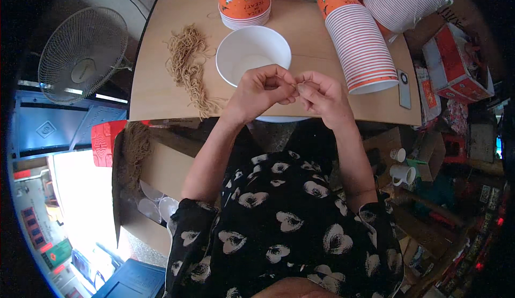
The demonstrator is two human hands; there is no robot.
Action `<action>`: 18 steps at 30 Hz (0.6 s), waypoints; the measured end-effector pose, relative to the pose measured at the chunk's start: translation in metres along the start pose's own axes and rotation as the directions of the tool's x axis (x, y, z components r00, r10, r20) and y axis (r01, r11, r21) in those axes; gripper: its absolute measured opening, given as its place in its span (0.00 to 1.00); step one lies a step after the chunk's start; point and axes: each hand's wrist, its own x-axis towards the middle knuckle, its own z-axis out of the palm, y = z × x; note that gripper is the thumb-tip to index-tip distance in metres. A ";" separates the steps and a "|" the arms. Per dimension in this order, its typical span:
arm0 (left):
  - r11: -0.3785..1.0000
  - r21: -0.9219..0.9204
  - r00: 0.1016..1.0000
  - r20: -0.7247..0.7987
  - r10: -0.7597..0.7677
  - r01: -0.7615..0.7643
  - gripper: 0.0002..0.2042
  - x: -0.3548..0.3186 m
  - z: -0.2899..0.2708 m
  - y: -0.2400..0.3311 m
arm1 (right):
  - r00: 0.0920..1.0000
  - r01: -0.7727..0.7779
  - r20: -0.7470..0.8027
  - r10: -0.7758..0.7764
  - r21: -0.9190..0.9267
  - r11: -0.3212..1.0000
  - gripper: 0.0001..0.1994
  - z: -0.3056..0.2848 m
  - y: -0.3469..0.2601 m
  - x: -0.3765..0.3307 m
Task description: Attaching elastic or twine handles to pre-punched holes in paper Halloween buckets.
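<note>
Left hand (261, 90), right hand (320, 95): fingertips pinching thin tan string over white paper bowl (252, 54) | keep string taut, grip near ends | tan string bundle (189, 67) left of bowl

A red and white carton (456, 64) is lying open just off the tabletop's (155, 89) right edge; a red rectangular package (102, 142) is sitting below its near left corner.

head cam | looks steeply down | close over table (161, 83) edge
</note>
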 end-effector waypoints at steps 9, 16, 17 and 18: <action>0.995 0.095 1.000 0.002 0.000 0.000 0.06 -0.003 0.001 0.002 | 0.997 0.019 0.080 -0.021 0.024 1.000 0.06 -0.004 0.003 -0.001; 0.997 -0.056 0.999 0.006 0.047 -0.047 0.06 -0.003 -0.001 0.001 | 0.998 -0.053 0.054 0.042 0.231 0.971 0.08 -0.006 0.006 -0.002; 0.997 -0.068 0.999 0.003 0.039 -0.039 0.06 -0.003 -0.002 0.002 | 0.998 -0.054 0.053 0.043 0.231 0.971 0.08 -0.007 0.006 -0.002; 0.996 -0.080 1.000 0.000 0.031 -0.031 0.06 -0.003 -0.002 0.002 | 0.998 -0.050 0.034 0.043 0.240 0.969 0.09 -0.008 0.005 -0.002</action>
